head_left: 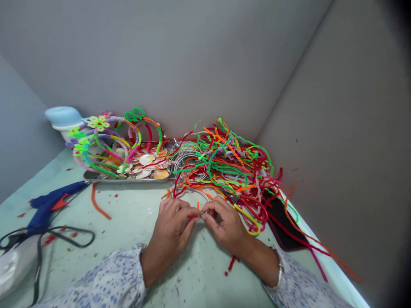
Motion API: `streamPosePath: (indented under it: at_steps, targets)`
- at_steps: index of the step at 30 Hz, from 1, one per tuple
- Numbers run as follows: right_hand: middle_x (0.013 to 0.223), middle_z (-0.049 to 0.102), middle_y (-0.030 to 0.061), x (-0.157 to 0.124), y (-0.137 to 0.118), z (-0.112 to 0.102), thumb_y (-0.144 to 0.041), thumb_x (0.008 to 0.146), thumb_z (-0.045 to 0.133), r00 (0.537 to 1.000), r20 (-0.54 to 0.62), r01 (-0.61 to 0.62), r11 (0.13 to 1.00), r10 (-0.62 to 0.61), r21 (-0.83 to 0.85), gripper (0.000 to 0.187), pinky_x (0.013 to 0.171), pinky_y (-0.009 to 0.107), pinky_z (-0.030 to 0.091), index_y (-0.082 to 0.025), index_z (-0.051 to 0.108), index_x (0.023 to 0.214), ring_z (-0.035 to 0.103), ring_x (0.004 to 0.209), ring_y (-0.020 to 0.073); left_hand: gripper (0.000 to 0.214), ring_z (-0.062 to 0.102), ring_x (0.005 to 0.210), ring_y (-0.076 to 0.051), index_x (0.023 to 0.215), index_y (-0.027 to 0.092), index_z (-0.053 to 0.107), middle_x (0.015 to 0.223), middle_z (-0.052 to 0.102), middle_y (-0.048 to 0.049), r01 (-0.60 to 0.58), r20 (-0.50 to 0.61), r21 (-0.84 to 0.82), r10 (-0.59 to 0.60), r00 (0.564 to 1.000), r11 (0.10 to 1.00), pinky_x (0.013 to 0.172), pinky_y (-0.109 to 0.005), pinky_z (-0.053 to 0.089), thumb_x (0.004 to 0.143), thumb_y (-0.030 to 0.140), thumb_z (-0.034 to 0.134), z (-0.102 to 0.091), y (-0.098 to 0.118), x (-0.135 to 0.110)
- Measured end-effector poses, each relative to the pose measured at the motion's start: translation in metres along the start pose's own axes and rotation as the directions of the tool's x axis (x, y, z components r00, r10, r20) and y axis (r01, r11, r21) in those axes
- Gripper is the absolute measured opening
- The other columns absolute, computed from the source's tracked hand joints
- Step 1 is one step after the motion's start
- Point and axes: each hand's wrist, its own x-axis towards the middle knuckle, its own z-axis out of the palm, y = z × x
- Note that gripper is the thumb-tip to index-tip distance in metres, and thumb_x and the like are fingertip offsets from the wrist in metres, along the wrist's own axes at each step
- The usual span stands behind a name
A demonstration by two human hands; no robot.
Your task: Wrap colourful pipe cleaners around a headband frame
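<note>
Fingers point(191, 210) of both hands close in a tight pinch on a short red pipe cleaner point(192, 216), the left hand point(168, 226) and right hand point(226, 222) meeting over the worktop point(128, 205). A tangled heap of pipe cleaners point(224, 164) lies at one o'clock, a blue hot glue gun point(48, 205) at nine.

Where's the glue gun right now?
In the head view, the blue hot glue gun lies on the left of the table, below the left end of the metal tray, with its black cord looped alongside and a loose orange pipe cleaner to its right.
</note>
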Motion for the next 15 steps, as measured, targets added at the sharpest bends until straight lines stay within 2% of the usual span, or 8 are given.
streamPosePath:
  at_steps: [15]
  targets:
    - [0.079,0.054,0.0015,0.0003,0.0004,0.0005,-0.018,0.087,0.056,1.000,-0.010,0.013,0.999,-0.014,-0.039,0.004,0.063,0.027,0.045,-0.020,0.058,0.090,0.055,0.069,0.0144,0.011,0.054,0.086,-0.020,0.093,0.021,0.060,0.087,0.063,-0.0038,0.046,0.085,-0.001,-0.046,0.995,0.999,0.082,-0.039,0.038,0.089,0.017,0.051,0.0005,-0.0011,-0.0011]
